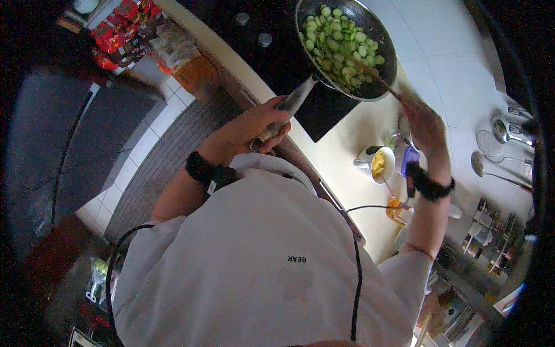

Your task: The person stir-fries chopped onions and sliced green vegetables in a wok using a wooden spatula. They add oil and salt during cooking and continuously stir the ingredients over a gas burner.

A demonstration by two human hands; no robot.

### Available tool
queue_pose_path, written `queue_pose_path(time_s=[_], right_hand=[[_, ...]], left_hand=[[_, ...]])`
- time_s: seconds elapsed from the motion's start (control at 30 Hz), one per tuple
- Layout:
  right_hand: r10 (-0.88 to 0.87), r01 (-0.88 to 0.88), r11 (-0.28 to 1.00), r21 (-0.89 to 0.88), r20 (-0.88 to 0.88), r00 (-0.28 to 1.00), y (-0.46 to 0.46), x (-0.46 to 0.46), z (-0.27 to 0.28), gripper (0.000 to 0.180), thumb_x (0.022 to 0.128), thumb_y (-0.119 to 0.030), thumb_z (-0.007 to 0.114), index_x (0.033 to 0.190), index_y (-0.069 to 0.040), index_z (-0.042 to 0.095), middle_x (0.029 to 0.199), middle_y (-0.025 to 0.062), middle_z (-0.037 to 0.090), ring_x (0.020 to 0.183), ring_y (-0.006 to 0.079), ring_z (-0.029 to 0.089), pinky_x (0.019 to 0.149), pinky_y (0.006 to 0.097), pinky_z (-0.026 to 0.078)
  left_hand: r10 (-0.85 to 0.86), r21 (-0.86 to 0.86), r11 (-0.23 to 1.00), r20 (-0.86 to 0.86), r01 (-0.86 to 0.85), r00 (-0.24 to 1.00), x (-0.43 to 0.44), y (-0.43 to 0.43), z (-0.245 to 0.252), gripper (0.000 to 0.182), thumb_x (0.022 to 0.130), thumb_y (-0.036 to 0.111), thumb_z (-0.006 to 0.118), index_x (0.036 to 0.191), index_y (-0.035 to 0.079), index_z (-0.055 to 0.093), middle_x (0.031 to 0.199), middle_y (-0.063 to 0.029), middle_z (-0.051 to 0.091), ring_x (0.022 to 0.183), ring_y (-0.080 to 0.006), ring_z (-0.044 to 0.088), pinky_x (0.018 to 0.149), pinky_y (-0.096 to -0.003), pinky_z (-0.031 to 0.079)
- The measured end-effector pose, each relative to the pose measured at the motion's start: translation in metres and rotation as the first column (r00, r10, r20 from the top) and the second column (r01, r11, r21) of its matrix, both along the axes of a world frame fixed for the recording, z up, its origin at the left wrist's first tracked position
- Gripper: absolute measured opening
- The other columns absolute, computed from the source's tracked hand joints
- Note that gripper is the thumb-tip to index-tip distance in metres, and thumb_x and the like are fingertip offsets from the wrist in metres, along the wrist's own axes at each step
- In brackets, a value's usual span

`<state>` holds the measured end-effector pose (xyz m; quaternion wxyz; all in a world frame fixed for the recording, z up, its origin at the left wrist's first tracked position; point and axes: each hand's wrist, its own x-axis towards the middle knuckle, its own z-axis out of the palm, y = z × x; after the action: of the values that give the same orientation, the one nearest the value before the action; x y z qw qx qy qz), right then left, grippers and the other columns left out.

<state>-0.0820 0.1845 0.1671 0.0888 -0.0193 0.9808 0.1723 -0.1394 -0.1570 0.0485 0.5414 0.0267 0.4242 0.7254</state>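
Note:
My left hand point(260, 123) is closed round the metal handle of a frying pan point(390, 82) at the top of the view. Sliced green vegetable rounds, which look like zucchini, point(334, 39) lie spread over the pan's dark inside. On the right, my right hand point(422, 123) grips a thin, long-handled utensil point(381, 80), perhaps a wooden spatula; its far end is blurred among the slices. The pan is over the black cooktop point(318, 115) and reaches past its right edge. Below my right hand stands a white mug point(373, 165) with yellow food and a utensil in it.
A purple-lidded container point(409, 158) and a clear glass point(392, 138) stand by the mug. An orange-handled item point(395, 211) and a black cable lie on the pale counter point(327, 160). Ladles and a strainer point(490, 143) hang at the tiled wall. Two round metallic pieces point(265, 40) are on the cooktop.

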Motion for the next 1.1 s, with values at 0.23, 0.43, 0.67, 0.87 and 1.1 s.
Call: queue_pose_path(time_s=[0.23, 0.43, 0.67, 0.87, 1.1], right_hand=[[-0.174, 0.186, 0.977, 0.108, -0.112, 0.978, 0.026, -0.055, -0.035, 0.032, 0.094, -0.024, 0.034, 0.119, -0.023, 0.054, 0.103, 0.0122, 0.063, 0.089, 0.0318, 0.063, 0.076, 0.0425, 0.052], [-0.124, 0.076, 0.965, -0.250, -0.181, 0.976, -0.004, -0.050, -0.057, 0.029, 0.090, -0.021, 0.050, 0.117, -0.019, 0.057, 0.096, 0.0107, 0.063, 0.086, 0.0301, 0.060, 0.072, 0.0366, 0.049], [-0.035, 0.020, 0.976, -0.216, -0.066, 0.997, -0.020, 0.035, 0.043, 0.028, 0.089, -0.017, 0.049, 0.115, -0.017, 0.059, 0.094, 0.0093, 0.062, 0.082, 0.0259, 0.062, 0.068, 0.0339, 0.048], [-0.264, 0.265, 0.957, -0.118, 0.027, 0.964, -0.039, 0.007, 0.000, 0.029, 0.091, -0.023, 0.046, 0.117, -0.023, 0.057, 0.101, 0.0105, 0.063, 0.087, 0.0294, 0.062, 0.072, 0.0389, 0.050], [-0.234, 0.179, 0.935, -0.305, -0.151, 0.961, 0.001, -0.036, -0.025, 0.029, 0.092, -0.020, 0.045, 0.118, -0.024, 0.057, 0.103, 0.0123, 0.063, 0.087, 0.0296, 0.061, 0.073, 0.0337, 0.050]], left_hand=[[-0.135, 0.133, 0.982, -0.021, 0.136, 0.991, -0.013, -0.006, -0.005, 0.023, 0.090, 0.023, 0.047, 0.108, 0.013, 0.037, 0.074, 0.0000, 0.053, 0.043, -0.0078, 0.045, 0.035, -0.0228, 0.034], [-0.104, 0.129, 0.986, 0.003, 0.103, 0.995, -0.014, -0.001, -0.011, 0.018, 0.091, 0.023, 0.046, 0.103, 0.013, 0.037, 0.074, -0.0005, 0.052, 0.043, -0.0084, 0.046, 0.035, -0.0234, 0.035], [-0.125, 0.149, 0.982, 0.061, 0.114, 0.990, -0.015, -0.002, -0.012, 0.023, 0.093, 0.025, 0.045, 0.109, 0.012, 0.035, 0.073, -0.0011, 0.053, 0.042, -0.0095, 0.047, 0.035, -0.0244, 0.037], [-0.175, 0.176, 0.969, 0.005, 0.172, 0.984, -0.017, -0.004, -0.014, 0.029, 0.094, 0.027, 0.042, 0.119, 0.014, 0.033, 0.073, -0.0014, 0.053, 0.044, -0.0093, 0.048, 0.035, -0.0245, 0.038], [-0.095, 0.182, 0.981, 0.120, 0.072, 0.988, -0.008, -0.005, -0.011, 0.031, 0.093, 0.031, 0.043, 0.121, 0.019, 0.035, 0.078, -0.0015, 0.056, 0.049, -0.0079, 0.050, 0.036, -0.0199, 0.036]])
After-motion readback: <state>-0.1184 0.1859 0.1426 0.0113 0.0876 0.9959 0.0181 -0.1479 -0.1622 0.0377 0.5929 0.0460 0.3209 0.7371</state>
